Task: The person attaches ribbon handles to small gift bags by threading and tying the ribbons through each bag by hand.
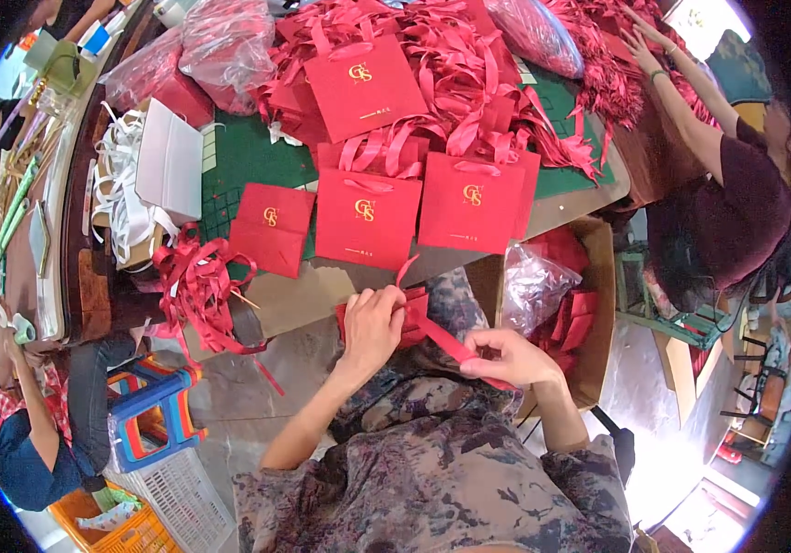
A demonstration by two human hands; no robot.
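both hands' fingers (486, 367) on red ribbon (442, 339)

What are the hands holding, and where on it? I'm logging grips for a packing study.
The left hand grips a folded red paper bag at its top edge. The right hand pinches the bag's red ribbon handle near its free end.

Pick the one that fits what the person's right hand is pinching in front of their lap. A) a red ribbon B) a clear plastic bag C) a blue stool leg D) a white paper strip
A: the right hand pinches a red ribbon that runs up to the red bag gripped by the left hand; the clear plastic bag lies untouched in the cardboard box.
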